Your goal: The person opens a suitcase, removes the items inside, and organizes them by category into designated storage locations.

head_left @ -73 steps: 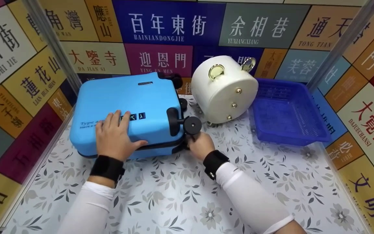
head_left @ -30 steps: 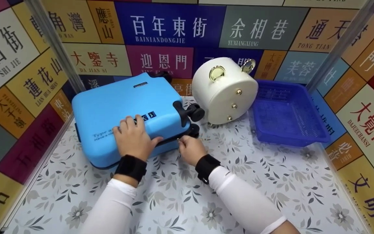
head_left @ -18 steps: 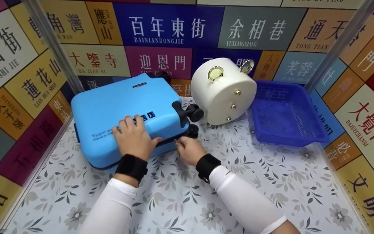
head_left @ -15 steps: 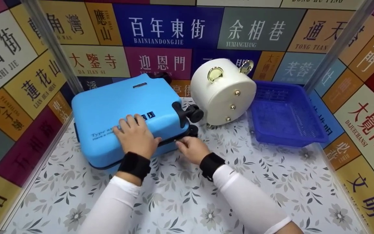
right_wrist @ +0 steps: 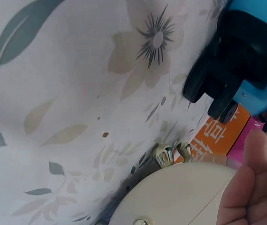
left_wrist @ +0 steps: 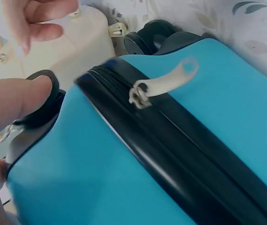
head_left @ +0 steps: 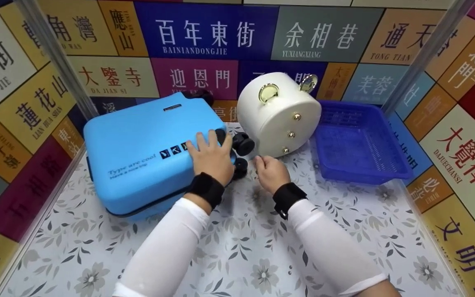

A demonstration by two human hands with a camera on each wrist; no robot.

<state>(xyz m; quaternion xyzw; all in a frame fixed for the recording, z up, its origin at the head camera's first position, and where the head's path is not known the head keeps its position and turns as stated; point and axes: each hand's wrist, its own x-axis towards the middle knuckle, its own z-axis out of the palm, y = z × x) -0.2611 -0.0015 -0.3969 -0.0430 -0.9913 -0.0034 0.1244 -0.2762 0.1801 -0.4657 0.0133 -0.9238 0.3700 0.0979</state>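
Observation:
A light blue suitcase lies on its side at the left, its wheels facing right. My left hand rests on the suitcase's wheel end with its fingers spread. In the left wrist view, the thumb touches a black wheel. A pale zipper pull stands out from the black zipper band near that end. Just right of the wheels, my right hand is apart from the suitcase, its fingers loosely bent and nothing visible in them.
Behind the right hand stands a white round bag with gold rings and studs. Right of it is a blue plastic basket. A flower-patterned tabletop spreads in front, and walls with printed signs enclose the space.
My left hand has slid right along the suitcase to the wheel end. The right hand has left the zipper area and moved right. Earlier, the suitcase turned slightly and its wheel end shifted right.

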